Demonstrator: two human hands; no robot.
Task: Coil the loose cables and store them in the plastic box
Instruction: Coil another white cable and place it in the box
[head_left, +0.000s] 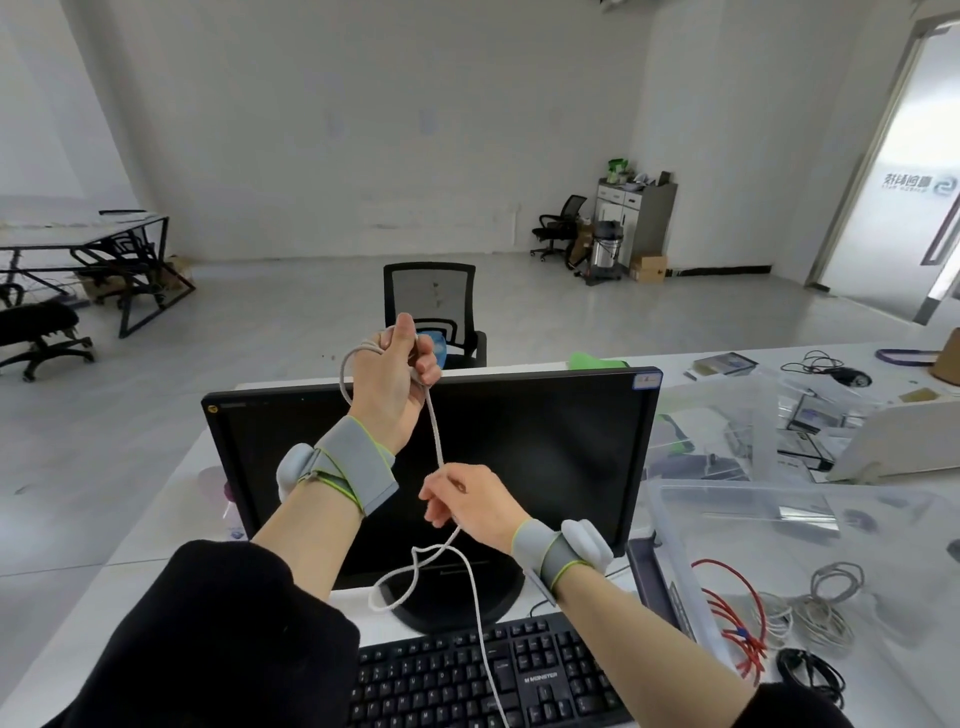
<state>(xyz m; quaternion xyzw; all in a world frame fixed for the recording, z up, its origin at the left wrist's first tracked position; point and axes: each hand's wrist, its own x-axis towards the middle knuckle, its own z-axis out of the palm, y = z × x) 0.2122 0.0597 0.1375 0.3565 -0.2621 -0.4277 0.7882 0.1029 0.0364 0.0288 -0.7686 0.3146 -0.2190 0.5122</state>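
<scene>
White desk runs under me, with my keyboard (493, 675) nearest at six o'clock and the black monitor (519, 441) just behind it. My white cable (435, 431) trails loose over the keys, kinks into a slack loop in front of the monitor's foot, then climbs almost vertically. My right hand (467, 501) pinches it partway up, fingers narrow around the strand. At twelve o'clock my left hand (397, 374) is raised, fingers curled on the turns already wound around it. The cable's long axis runs six to twelve, its free end pointing back toward me off the frame's bottom edge. To wind well, I judge I should feed light tension through the right pinch and shake out that kink first. At three o'clock sits the plastic box (670, 519), other coils inside.
</scene>
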